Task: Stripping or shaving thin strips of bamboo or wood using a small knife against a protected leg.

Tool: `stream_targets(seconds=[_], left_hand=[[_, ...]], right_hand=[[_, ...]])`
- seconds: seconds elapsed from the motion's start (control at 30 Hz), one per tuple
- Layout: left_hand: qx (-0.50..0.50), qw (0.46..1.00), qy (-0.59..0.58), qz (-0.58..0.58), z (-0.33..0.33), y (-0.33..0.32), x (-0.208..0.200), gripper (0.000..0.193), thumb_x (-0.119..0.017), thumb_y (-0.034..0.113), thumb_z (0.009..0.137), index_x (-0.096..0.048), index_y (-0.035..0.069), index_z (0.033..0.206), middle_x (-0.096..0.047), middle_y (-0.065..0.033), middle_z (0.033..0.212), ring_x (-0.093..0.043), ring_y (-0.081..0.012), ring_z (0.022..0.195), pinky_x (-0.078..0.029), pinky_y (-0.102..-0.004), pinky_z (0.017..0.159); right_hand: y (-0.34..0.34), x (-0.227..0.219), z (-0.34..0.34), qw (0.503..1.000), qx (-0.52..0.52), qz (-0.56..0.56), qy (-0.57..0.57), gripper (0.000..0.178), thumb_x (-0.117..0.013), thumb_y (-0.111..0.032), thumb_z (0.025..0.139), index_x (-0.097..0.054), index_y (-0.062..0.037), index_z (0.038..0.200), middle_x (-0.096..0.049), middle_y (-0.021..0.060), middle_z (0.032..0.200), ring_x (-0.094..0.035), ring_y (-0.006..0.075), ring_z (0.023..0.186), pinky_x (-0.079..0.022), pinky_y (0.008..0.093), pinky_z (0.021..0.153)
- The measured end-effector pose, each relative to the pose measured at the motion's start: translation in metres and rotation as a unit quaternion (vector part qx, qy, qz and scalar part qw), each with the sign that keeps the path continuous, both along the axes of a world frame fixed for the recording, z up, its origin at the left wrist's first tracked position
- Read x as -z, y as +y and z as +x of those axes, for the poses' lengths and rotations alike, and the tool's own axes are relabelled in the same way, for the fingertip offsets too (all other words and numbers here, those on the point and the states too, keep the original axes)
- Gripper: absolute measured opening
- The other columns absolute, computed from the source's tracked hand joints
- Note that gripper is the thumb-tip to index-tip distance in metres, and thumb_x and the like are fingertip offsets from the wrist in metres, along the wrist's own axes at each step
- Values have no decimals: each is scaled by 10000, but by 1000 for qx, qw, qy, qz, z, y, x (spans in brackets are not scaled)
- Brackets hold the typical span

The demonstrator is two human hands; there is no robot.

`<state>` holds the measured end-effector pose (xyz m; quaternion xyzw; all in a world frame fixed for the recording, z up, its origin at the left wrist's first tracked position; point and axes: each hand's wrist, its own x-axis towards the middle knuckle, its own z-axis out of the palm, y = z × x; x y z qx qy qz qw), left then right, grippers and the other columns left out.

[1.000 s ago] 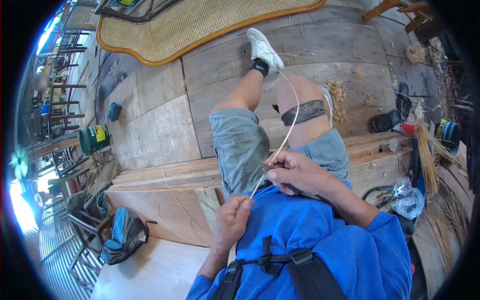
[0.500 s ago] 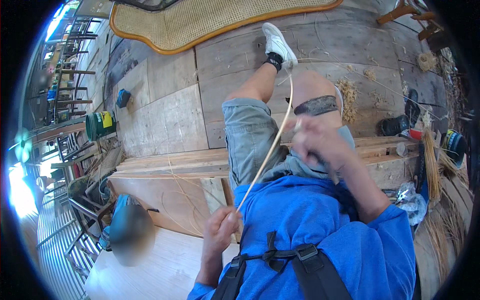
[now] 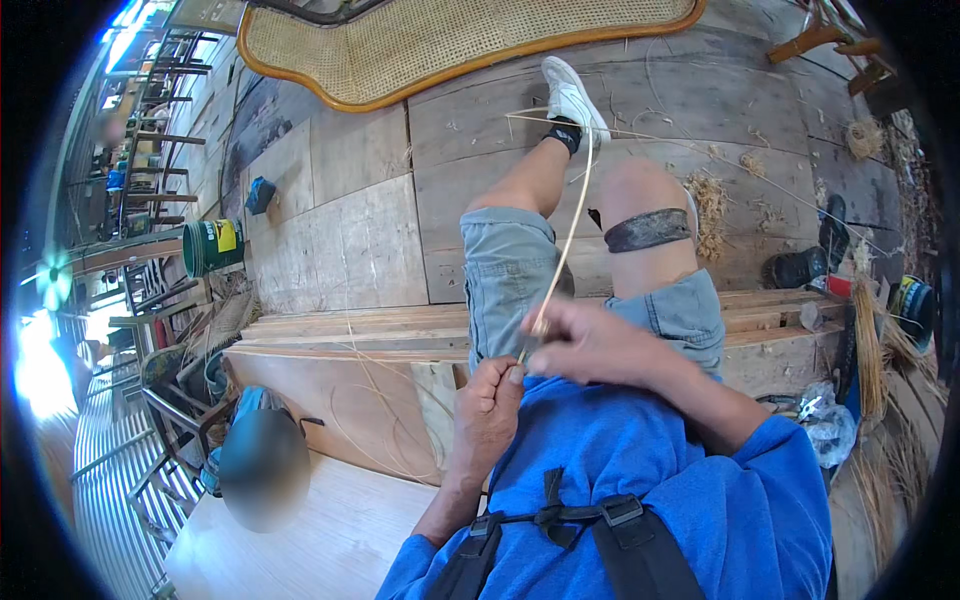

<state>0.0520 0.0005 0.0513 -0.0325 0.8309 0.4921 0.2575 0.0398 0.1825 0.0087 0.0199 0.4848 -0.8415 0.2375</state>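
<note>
A long pale rattan strip (image 3: 576,215) rises from my hands, past my lap, and bends near the white shoe (image 3: 571,95). My left hand (image 3: 487,405) is closed on its lower end in front of my waist, thumb pressed against the fingers. Just above it, my right hand (image 3: 600,342) reaches across from the right, its thumb and fingers around the strip; its fingertips are slightly blurred. Whether the right hand holds anything more I cannot tell. A dark band (image 3: 648,230) is wrapped below my right knee.
A woven cane panel with a wooden rim (image 3: 470,50) lies ahead. Fibre shavings (image 3: 709,213) litter the plank floor. Green buckets (image 3: 212,246) stand left and right. Fibre bundles (image 3: 868,350) are at right. A pale board (image 3: 300,540) and a teal bag (image 3: 245,440) are at left.
My right hand has come down and left from over my lap to the strip beside my left hand. My left hand has moved up and right, still holding the strip.
</note>
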Motion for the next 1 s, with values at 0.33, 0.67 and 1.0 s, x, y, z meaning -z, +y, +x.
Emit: stream_targets(seconds=[0.33,0.67,1.0], left_hand=[[-22,997,67,-29,1,9,-6,152,-508,139,911,-565,3,949,-549,-52,690,-493,-99,635,-421,-260,568],[5,997,-49,-53,27,-34,-44,156,-497,156,913,-575,21,911,-535,-7,667,-477,-59,590,-397,-218,530],[-10,994,-96,-54,49,-84,-79,136,-523,127,881,-596,13,864,-516,-4,612,-466,-61,546,-381,-217,501]], right_hand=[[-15,1,-2,997,-31,47,54,360,-637,-194,812,-502,26,1063,-540,18,759,-476,59,673,-417,215,565],[-2,-5,-3,991,-79,-64,-86,222,-604,-194,854,-501,-50,987,-483,-18,655,-437,45,499,-350,197,425],[1,4,-8,988,-8,-130,-89,192,-592,-199,862,-513,-38,929,-490,-7,648,-422,37,449,-314,180,381]])
